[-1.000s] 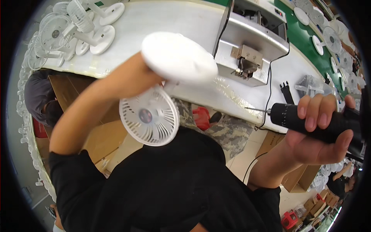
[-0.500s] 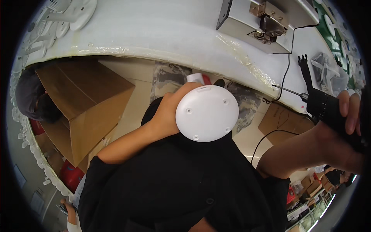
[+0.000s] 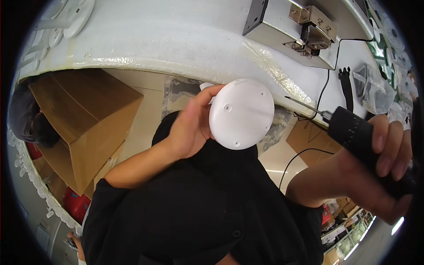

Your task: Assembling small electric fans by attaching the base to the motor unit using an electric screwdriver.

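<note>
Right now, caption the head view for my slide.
Left hand holds a white base; right hand grips a black screwdriver beside a white bench.

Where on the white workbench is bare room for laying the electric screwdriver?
The widest free patch of the white workbench lies between the white fan bases at left and the metal machine. A smaller taped strip lies between machine and front edge. Beyond the electric screwdriver, black cable, black strap and clear plastic bag crowd the right.
</note>
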Tool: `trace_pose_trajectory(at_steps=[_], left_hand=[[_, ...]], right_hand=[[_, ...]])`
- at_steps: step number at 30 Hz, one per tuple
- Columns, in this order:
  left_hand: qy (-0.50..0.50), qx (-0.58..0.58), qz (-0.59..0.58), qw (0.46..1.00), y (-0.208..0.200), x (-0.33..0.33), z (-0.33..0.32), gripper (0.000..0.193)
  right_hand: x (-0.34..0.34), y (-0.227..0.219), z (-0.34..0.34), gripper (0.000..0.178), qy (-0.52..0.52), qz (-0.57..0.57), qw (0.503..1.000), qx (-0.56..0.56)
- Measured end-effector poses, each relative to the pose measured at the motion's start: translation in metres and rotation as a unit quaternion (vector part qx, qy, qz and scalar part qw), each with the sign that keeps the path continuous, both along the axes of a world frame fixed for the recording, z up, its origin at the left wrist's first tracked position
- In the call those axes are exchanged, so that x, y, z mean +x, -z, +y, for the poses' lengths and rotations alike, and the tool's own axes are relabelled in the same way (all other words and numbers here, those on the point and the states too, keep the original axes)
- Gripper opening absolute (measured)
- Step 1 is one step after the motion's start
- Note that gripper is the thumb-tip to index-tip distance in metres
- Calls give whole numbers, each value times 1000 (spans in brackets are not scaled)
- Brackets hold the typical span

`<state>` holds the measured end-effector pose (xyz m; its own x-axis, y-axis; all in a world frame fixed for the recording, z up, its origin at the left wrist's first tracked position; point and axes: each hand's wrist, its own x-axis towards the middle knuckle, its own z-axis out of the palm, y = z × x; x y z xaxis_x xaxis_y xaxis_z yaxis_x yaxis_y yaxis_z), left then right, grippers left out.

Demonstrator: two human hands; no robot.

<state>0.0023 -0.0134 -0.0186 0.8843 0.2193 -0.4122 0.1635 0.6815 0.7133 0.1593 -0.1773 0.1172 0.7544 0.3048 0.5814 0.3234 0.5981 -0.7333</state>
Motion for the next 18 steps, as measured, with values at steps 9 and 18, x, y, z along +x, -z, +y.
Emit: trace_pose_trajectory(at_steps=[9, 18], left_hand=[[53, 265, -40, 962, -3, 4, -7, 55], [56, 282, -12, 958, -11, 8, -12, 54]], right_hand=[[-7, 15, 32, 69, -47, -32, 998, -21], [-5, 13, 35, 64, -57, -9, 997, -55]])
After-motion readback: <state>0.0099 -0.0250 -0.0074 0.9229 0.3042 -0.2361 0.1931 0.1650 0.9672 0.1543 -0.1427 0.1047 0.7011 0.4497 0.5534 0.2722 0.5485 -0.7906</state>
